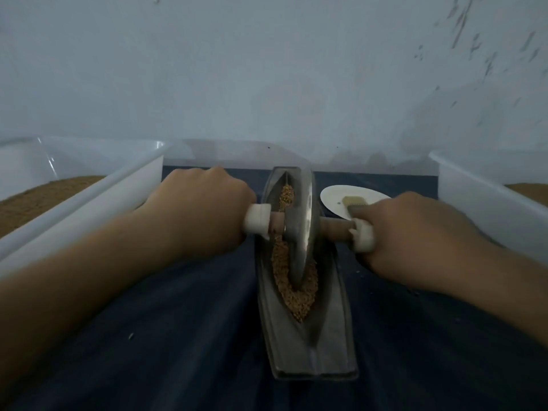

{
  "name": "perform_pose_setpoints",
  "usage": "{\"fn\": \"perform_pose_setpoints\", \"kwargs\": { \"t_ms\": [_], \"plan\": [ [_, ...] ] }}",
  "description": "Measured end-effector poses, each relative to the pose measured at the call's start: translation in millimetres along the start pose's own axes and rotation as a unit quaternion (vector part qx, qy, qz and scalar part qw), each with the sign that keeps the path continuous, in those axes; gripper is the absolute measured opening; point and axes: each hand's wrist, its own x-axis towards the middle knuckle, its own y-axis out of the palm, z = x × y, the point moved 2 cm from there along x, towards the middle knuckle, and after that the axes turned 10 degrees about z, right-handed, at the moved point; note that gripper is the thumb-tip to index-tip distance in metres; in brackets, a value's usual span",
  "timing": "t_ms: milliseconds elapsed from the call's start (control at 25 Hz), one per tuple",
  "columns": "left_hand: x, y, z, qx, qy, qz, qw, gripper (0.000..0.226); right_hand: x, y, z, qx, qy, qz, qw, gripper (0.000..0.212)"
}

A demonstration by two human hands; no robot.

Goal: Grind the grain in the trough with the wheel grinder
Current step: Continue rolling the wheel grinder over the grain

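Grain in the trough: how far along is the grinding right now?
Done: grain is loaded in the trough, and the wheel sits in it. In hand: left hand and right hand grip its handles. Left: the grain looks coarse ahead of and behind the wheel, so much grinding seems to remain.

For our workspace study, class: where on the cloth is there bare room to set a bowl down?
Bare cloth lies between the left bin and trough, and right of the trough's near end. Crowded by the plate, brush and right hand.
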Motion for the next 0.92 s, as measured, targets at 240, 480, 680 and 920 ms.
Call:
{"fn": "perform_pose_setpoints", "kwargs": {
  "t_ms": [240,480,680,920],
  "plan": [
    [53.9,13.3,4.6,-0.039,-0.138,0.047,0.989,0.014,77.7,3.9,12.4,0.037,0.083,0.092,0.992,0.012],
    [1.2,17.0,1.1,-0.111,-0.051,0.091,0.988,0.021,20.3,-10.0,4.9,-0.023,-0.029,0.035,0.999,0.025],
    [24.9,23.0,2.2,-0.097,-0.121,0.072,0.985,0.020,59.2,1.5,8.8,-0.001,0.020,0.042,0.999,0.010],
    [23.0,12.3,-0.2,-0.114,-0.111,0.115,0.980,0.017,51.1,-2.1,10.7,-0.021,0.003,0.036,0.999,0.017]
  ]
}}
